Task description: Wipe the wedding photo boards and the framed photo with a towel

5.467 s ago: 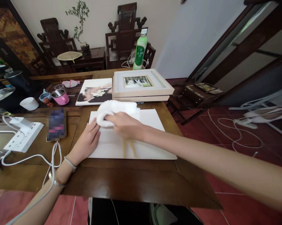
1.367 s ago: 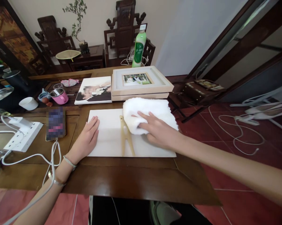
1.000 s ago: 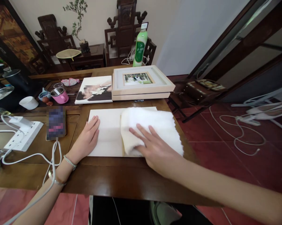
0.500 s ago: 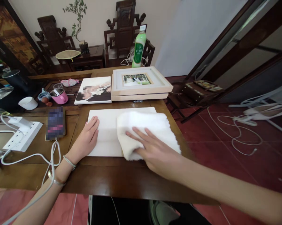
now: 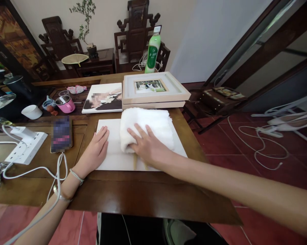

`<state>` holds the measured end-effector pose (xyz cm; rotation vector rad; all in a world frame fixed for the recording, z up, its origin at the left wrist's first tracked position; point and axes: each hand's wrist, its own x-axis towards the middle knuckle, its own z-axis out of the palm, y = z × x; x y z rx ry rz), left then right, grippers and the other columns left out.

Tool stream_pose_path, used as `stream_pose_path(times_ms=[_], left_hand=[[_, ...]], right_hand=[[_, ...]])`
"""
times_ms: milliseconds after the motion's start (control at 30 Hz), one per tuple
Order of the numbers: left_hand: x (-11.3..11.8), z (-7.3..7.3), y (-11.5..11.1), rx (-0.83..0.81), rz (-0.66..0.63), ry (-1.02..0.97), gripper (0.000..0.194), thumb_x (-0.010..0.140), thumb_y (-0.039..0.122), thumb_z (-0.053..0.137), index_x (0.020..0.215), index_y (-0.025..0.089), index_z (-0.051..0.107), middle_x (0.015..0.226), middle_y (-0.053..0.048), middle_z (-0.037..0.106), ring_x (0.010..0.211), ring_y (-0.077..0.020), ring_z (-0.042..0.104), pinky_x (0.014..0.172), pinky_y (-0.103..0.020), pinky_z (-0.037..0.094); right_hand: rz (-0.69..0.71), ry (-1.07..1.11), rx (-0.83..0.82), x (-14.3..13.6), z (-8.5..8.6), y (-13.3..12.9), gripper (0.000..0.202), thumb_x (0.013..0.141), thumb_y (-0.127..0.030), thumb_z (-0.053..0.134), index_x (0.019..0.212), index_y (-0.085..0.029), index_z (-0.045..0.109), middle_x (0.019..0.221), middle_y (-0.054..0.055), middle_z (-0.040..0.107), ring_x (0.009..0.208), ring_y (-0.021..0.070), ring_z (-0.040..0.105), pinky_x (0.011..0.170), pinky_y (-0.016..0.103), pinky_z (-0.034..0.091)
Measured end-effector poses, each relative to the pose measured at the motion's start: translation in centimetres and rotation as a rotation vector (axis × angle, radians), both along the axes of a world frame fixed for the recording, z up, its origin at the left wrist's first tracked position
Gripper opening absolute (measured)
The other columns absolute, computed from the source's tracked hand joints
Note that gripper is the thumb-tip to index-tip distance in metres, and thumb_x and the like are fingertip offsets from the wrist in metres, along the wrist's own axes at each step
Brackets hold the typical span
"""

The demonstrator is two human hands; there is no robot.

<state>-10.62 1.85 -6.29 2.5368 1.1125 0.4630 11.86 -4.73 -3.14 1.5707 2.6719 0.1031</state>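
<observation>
Left hand (image 5: 97, 149) lay flat on the board (image 5: 116, 161); right hand (image 5: 147, 144), spread, had slid the cloth (image 5: 154, 119) back from the tabletop's (image 5: 143, 192) near edge, seemingly mid-wipe.

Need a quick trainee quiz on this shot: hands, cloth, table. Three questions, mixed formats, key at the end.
1. True or false: the green bottle is lying on its side.
2. Which hand is on the white cloth?
A) left only
B) right only
C) both
3. Fill in: the left hand rests at the ____ edge of the white board, as seen in the picture.

Key:
1. False; the green bottle stands upright.
2. B
3. left
</observation>
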Motion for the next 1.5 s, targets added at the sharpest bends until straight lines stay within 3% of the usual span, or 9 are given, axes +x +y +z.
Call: stream_pose_path(times_ms=[233, 367, 533, 633, 767, 900, 1033, 1300, 1500], left_hand=[[-0.1, 0.0, 0.0, 0.007, 0.0, 0.008, 0.049, 0.1, 0.027, 0.029, 0.146, 0.015, 0.037, 0.157, -0.016, 0.031, 0.148, -0.0255, 0.022, 0.12, -0.052, 0.018], [-0.1, 0.1, -0.1, 0.011, 0.007, 0.007, 0.049, 0.099, 0.027, 0.029, 0.145, 0.012, 0.039, 0.157, -0.016, 0.031, 0.148, -0.0262, 0.022, 0.12, -0.05, 0.018], [-0.1, 0.0, -0.1, 0.008, 0.006, 0.009, 0.049, 0.1, 0.027, 0.029, 0.145, 0.011, 0.038, 0.157, -0.017, 0.03, 0.148, -0.0252, 0.022, 0.12, -0.05, 0.018], [-0.1, 0.0, 0.0, 0.007, 0.006, 0.009, 0.049, 0.1, 0.027, 0.028, 0.145, 0.01, 0.038, 0.157, -0.017, 0.03, 0.148, -0.0248, 0.021, 0.12, -0.05, 0.017], [0.0, 0.0, 0.0, 0.005, 0.004, -0.003, 0.049, 0.1, 0.027, 0.028, 0.146, 0.014, 0.038, 0.157, -0.015, 0.031, 0.148, -0.025, 0.022, 0.12, -0.051, 0.017], [-0.1, -0.1, 0.0, 0.003, 0.001, -0.008, 0.049, 0.1, 0.028, 0.028, 0.146, 0.015, 0.037, 0.157, -0.015, 0.032, 0.148, -0.0246, 0.022, 0.12, -0.051, 0.017], [-0.1, -0.2, 0.1, 0.0, -0.001, -0.011, 0.049, 0.1, 0.028, 0.028, 0.147, 0.016, 0.037, 0.157, -0.014, 0.031, 0.148, -0.0243, 0.022, 0.12, -0.051, 0.017], [-0.2, -0.1, 0.0, -0.009, -0.008, -0.014, 0.049, 0.1, 0.027, 0.029, 0.146, 0.015, 0.037, 0.158, -0.015, 0.03, 0.148, -0.0252, 0.021, 0.12, -0.051, 0.018], [-0.3, -0.2, 0.1, -0.003, -0.015, -0.013, 0.049, 0.099, 0.025, 0.028, 0.148, 0.017, 0.035, 0.158, -0.014, 0.03, 0.148, -0.0253, 0.021, 0.12, -0.052, 0.018]], right_hand=[[0.221, 0.234, 0.176, -2.0, -0.6, -8.3, 0.022, 0.089, -0.019, 0.059, 0.07, -0.015, 0.069, 0.138, 0.022, 0.054, 0.126, 0.0472, 0.048, 0.095, 0.071, 0.041], [0.275, 0.304, 0.2, -2.2, -0.5, -9.9, 0.023, 0.089, -0.019, 0.056, 0.07, -0.017, 0.068, 0.133, 0.019, 0.06, 0.121, 0.0434, 0.054, 0.092, 0.067, 0.046], [0.249, 0.231, 0.017, -0.8, 0.2, -6.3, 0.014, 0.083, -0.014, 0.06, 0.088, -0.014, 0.073, 0.144, 0.02, 0.048, 0.133, 0.0438, 0.041, 0.102, 0.067, 0.038], [0.168, 0.126, -0.108, -0.1, 0.6, -2.5, 0.033, 0.077, -0.005, 0.062, 0.108, -0.012, 0.071, 0.151, 0.021, 0.038, 0.139, 0.044, 0.029, 0.106, 0.067, 0.031], [0.07, 0.038, -0.089, 0.1, 0.6, 2.2, 0.045, 0.079, 0.001, 0.053, 0.122, -0.011, 0.064, 0.154, 0.019, 0.033, 0.142, 0.0424, 0.023, 0.11, 0.065, 0.027], [0.026, -0.006, -0.047, -0.5, 0.3, 4.1, 0.044, 0.084, 0.0, 0.05, 0.126, -0.009, 0.061, 0.153, 0.021, 0.033, 0.141, 0.0438, 0.024, 0.108, 0.065, 0.029], [0.061, 0.005, 0.045, -1.7, -0.4, 1.7, 0.028, 0.092, -0.009, 0.048, 0.11, -0.014, 0.07, 0.148, 0.021, 0.042, 0.136, 0.0429, 0.037, 0.104, 0.068, 0.034], [0.308, 0.209, 0.238, -3.6, -0.3, -8.2, 0.026, 0.093, -0.024, 0.054, 0.072, -0.016, 0.067, 0.133, 0.021, 0.058, 0.121, 0.0434, 0.054, 0.093, 0.069, 0.044], [0.312, 0.26, 0.172, -2.8, 0.0, -7.9, 0.021, 0.091, -0.02, 0.055, 0.078, -0.016, 0.071, 0.134, 0.02, 0.058, 0.122, 0.0422, 0.054, 0.095, 0.067, 0.044]])
